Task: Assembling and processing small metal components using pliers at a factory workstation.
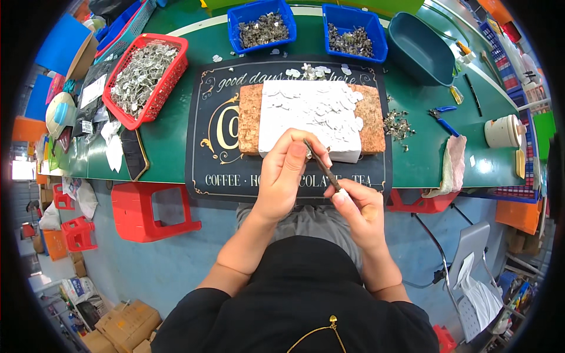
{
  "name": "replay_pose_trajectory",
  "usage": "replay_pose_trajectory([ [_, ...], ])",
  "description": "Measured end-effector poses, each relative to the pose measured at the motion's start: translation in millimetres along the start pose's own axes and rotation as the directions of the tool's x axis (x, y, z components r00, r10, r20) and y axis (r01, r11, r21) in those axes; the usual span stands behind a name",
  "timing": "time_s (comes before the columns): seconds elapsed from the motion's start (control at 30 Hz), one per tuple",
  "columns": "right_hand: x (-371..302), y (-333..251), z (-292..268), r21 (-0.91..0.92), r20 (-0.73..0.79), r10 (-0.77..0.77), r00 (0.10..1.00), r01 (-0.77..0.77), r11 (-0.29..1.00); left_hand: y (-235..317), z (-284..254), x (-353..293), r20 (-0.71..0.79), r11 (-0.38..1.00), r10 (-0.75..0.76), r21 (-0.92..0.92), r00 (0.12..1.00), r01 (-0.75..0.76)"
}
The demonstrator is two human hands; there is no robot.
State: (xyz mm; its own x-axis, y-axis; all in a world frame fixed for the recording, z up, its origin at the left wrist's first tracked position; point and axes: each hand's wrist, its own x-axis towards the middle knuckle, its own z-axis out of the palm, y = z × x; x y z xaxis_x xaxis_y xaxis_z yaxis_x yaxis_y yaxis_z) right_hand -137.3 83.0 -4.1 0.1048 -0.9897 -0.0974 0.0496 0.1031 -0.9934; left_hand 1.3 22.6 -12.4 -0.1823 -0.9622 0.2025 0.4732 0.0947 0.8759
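My left hand point(287, 170) is closed in a pinch in front of the white block point(282, 126). A small shiny bit shows by its fingertips, too small to name. My right hand point(362, 207), lower and to the right, grips a dark, slim metal tool point(323, 165). The tool slants up and left, its far end at my left fingertips. The block's top bears many small whitish pieces, mostly towards the right. It rests on a reddish-brown brick-like slab point(251, 112), which sticks out on both sides. Beneath lies a black printed mat point(206, 147).
Two blue bins point(289, 36) point(384, 44) of small metal parts stand at the back. A red basket point(181, 53) of metal pieces sits left. At right are a teal tub point(421, 50), loose parts point(397, 125), blue-handled pliers point(445, 122), a cloth point(452, 165) and a white canister point(502, 132).
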Motion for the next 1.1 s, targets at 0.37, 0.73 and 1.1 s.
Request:
replay_pose_trajectory([
  [0.37,-11.8,23.5,-1.2,0.735,0.66,0.097,0.745,-0.667,0.126,-8.3,1.5,-7.6,0.014,0.989,-0.056,-0.137,0.998,0.057],
  [0.73,18.4,-0.2,-110.1,-0.508,-0.507,-0.085,0.858,-0.217,0.833,36.5,-44.8,151.7,0.364,0.262,-0.139,0.911,0.921,-0.32],
  [1.1,35.9,-13.4,-124.3,-0.495,-0.562,-0.084,0.823,-0.253,0.831,-2.7,-65.7,190.8,0.452,0.255,-0.24,0.883,0.859,-0.394],
])
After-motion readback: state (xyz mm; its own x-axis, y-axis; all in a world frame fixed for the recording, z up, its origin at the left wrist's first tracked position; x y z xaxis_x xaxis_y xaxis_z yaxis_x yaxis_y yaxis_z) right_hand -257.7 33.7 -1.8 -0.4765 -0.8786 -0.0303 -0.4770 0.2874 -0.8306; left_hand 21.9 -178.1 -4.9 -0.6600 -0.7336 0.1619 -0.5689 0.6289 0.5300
